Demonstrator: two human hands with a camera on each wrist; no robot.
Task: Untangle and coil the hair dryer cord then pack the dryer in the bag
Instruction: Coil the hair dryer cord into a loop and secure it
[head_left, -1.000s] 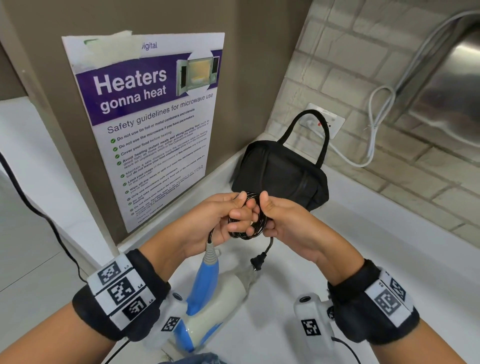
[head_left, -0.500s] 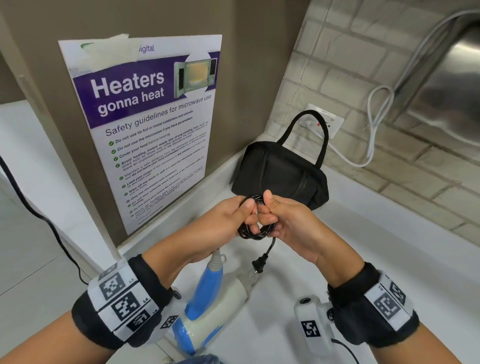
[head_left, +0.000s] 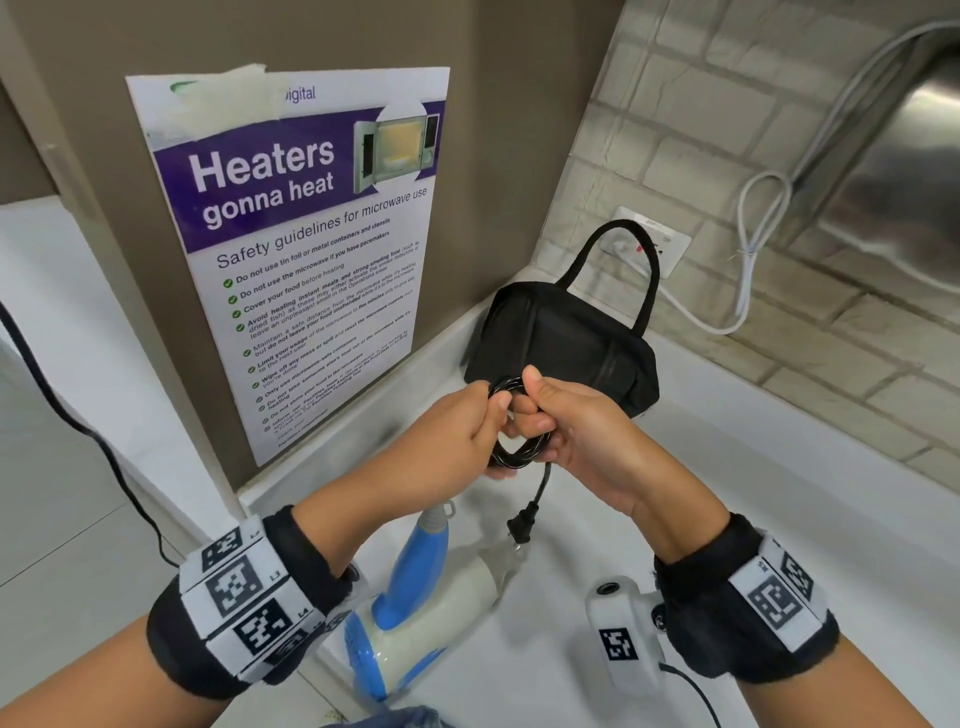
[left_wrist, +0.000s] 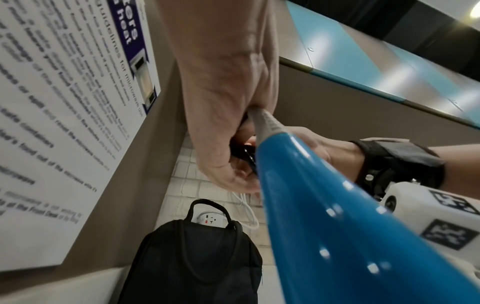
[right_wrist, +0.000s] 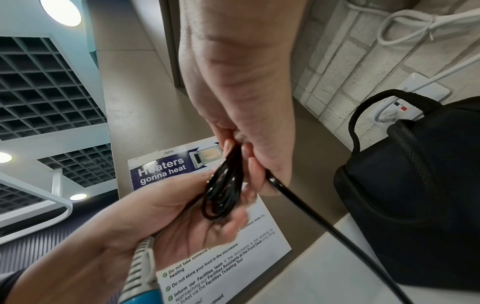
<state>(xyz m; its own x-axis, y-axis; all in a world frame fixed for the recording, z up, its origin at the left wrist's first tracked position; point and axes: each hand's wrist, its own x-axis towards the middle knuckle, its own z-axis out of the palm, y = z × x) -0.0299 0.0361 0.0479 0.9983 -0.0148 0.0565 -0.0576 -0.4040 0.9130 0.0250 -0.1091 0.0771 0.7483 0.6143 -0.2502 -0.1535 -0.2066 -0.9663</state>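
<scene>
1. The thin glossy black power cord (head_left: 519, 447) is wound into a small tight coil, held in the air between both hands above the white surface (head_left: 779, 499).
2. The left hand (head_left: 462, 431) has its fingers curled round the 9 o'clock side of the coil; in the right wrist view the loops lie across its palm, pinched by its fingers (right_wrist: 228, 218).
3. The right hand (head_left: 576, 431) is clenched on the 3 o'clock side of the coil, thumb pressed over the top, and the free tail runs out under its fingers (right_wrist: 255, 174).
4. A short tail hangs from the coil at 6 o'clock and ends in the black two-pin plug (head_left: 522, 527), which dangles just above the dryer.
5. The blue and cream plastic hair dryer (head_left: 415, 618) lies on the surface at 6 o'clock from the hands; its grey ribbed cord sleeve (left_wrist: 267, 123) rises towards the left palm.
6. The black fabric bag with a loop handle (head_left: 566, 343) stands at 12 o'clock, just behind the hands; I cannot tell whether it is open.
7. Risks, as I judge them:
   - The stiff loops may spring apart if either grip loosens before the tail is secured.
   - The dangling plug may snag on the dryer or the bag's opening.
   - A tight coil pulled hard could strain the cord at the ribbed sleeve.
</scene>
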